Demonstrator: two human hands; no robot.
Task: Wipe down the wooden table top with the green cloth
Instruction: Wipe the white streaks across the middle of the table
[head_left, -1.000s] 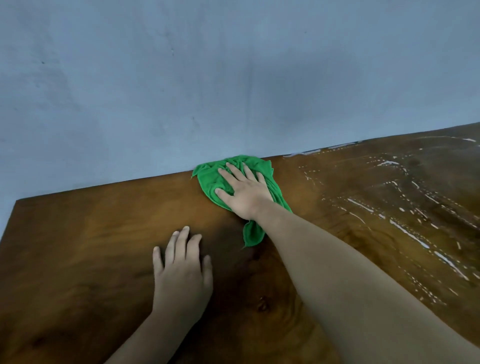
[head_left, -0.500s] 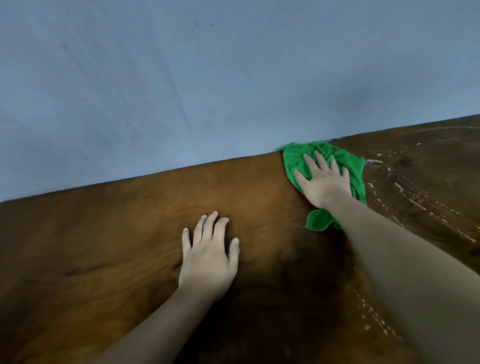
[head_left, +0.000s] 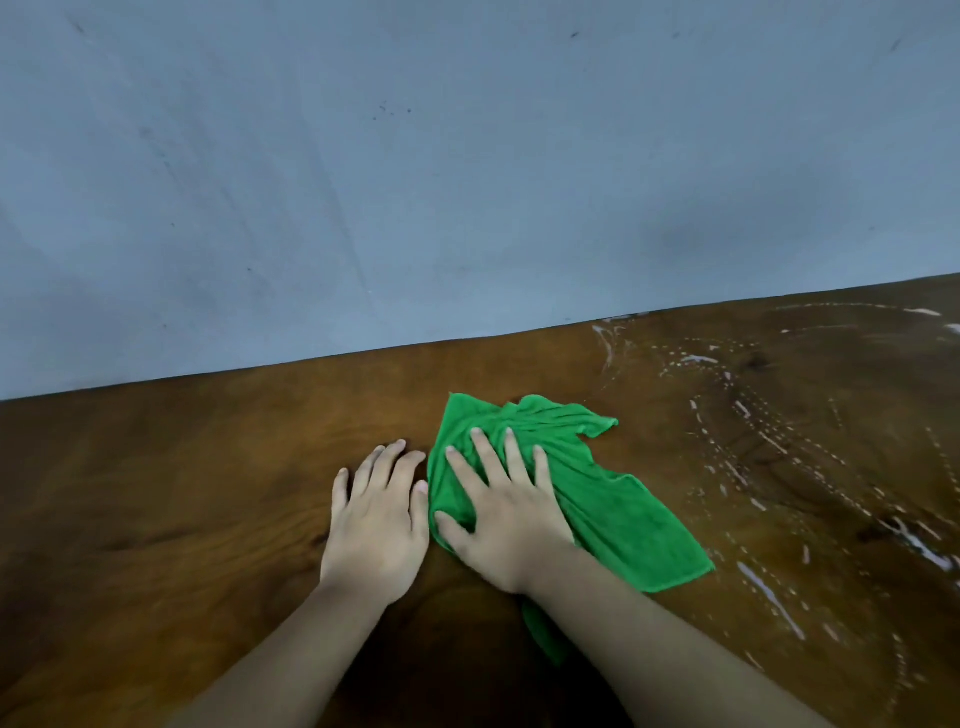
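The green cloth (head_left: 613, 499) is seen lying rumpled on the wooden tabletop (head_left: 156, 493), partly spread flat. One ragged corner is pointed away to the far right, and a narrow tail is trailed back under the right forearm. The cloth is pressed down by the right hand (head_left: 511, 525). The fingers are held straight and fanned apart, w/ the palm flat on the fabric. Nothing is curled round or pinched.

Just left of the cloth, the left hand (head_left: 376, 525) is laid flat on bare wood, fingers straight and close together. Its thumb is placed right at the cloth's left edge; whether the two touch can't be told.

Beyond the cloth, the tabletop's far edge is met by a grey-blue wall (head_left: 415, 182). A strip of bare wood is left btw. the cloth and that edge.

Right of the cloth, wet streaks (head_left: 769, 441) and dotted droplet trails are seen curving over the wood. They reach up to the far edge and are cut off by the frame at the right. The cloth's right-hand corner is set just short of the nearest streaks.

Left of the cloth, past the left hand, a wide stretch of dry-looking wood is shown, cut off by the frame. On the cloth's near side, the wood is partly covered by both forearms.
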